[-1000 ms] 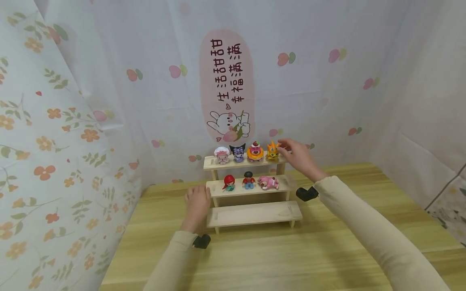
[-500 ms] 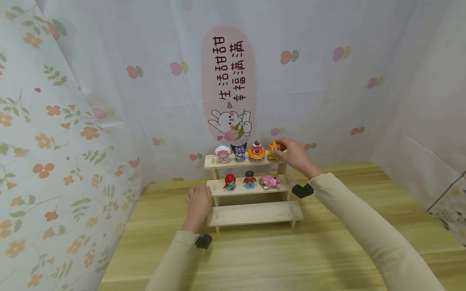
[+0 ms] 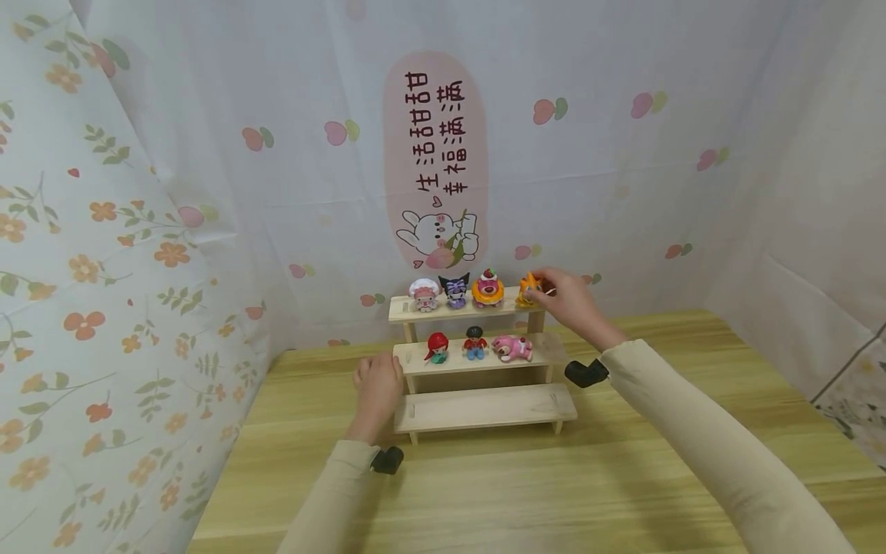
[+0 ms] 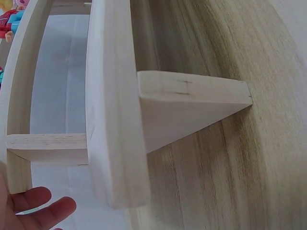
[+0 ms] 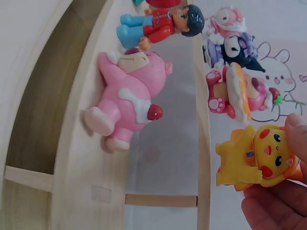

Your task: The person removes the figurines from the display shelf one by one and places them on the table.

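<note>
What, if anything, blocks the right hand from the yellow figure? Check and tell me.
Nothing visible: the right hand holds the yellow figure. Its nearest neighbour on the top shelf, the pink bear in an orange ring, sits to the left, apart from it, not in between.

Ahead of you: white cloth (image 3: 588,185), fruit-like prints (image 3: 544,111); pink panel (image 3: 397,169), dark red characters (image 3: 420,119) above a white rabbit (image 3: 443,231). Your left: orange-flowered drape (image 3: 90,346). Below you: wood-grain tabletop (image 3: 484,492).
</note>
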Demonstrator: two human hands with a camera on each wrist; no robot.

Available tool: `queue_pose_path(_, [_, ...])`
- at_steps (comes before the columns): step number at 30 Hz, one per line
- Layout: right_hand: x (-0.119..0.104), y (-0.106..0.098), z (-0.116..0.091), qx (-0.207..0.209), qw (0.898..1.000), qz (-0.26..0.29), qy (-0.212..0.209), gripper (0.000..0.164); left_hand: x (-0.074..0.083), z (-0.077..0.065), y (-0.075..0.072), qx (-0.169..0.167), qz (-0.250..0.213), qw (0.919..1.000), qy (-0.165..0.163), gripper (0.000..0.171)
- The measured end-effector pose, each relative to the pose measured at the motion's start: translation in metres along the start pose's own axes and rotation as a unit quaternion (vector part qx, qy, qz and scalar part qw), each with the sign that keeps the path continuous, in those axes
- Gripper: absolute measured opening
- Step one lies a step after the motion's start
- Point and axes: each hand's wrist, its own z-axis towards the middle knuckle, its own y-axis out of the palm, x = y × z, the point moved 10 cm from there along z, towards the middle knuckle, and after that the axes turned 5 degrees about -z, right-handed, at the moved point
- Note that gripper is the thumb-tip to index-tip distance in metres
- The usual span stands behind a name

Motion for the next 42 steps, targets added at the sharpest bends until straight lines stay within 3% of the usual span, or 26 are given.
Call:
queue_pose_path(16, [0.009, -0.030, -0.053, 0.046, 0.999, -0.007, -0.010, 0.038, -0.002, 0.001, 0.004, -0.013, -0.002, 0.9998, -0.012, 0.032])
queue_pose_path(24, [0.006, -0.037, -0.078, 0.069, 0.994, -0.067, -0.057, 0.036, -0.007, 0.005, 0.002, -0.007, -0.006, 0.9999, -0.013, 0.031])
queue_pose_path(28, [0.008, -0.035, -0.091, 0.069, 0.991, -0.087, -0.072, 0.036, -0.004, 0.006, -0.002, -0.004, -0.010, 0.9999, -0.012, 0.031])
queue_pose_path(42, [0.045, -0.001, -0.154, 0.051, 0.993, -0.099, -0.029, 0.035, 0.000, -0.001, 0.000, -0.004, -0.006, 1.0000, -0.003, 0.031])
